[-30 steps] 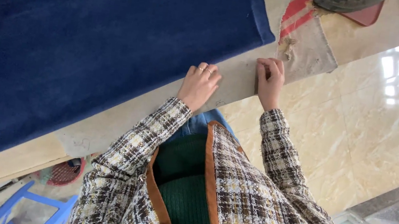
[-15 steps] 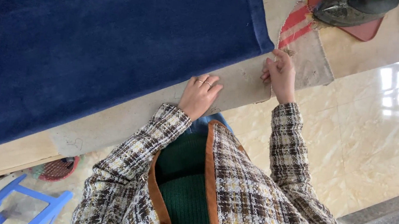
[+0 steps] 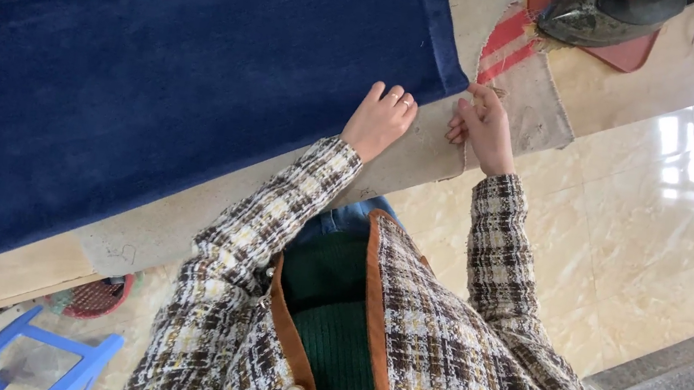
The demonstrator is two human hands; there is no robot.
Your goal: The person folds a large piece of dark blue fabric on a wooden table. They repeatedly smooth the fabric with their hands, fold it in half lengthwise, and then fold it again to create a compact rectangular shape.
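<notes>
Fabric (image 3: 171,98), dark blue and velvety, lies spread flat across the desk (image 3: 623,98), covering most of it; its hemmed end sits near the desk's right part. Left hand (image 3: 382,121) rests palm-down on the fabric's near edge, fingers (image 3: 377,92) extended and slightly spread, gripping nothing (a ring shows on one finger). Right hand (image 3: 483,125) is at the fabric's lower right corner, fingers curled together, fingertips touching the corner; whether they actually pinch the cloth cannot be told. Beige paper sheet (image 3: 425,156) lies under the fabric, its edge overhanging the desk. Dark iron (image 3: 602,18) sits on a red pad at the far right corner. Blue stool (image 3: 35,355) stands on the floor below.
</notes>
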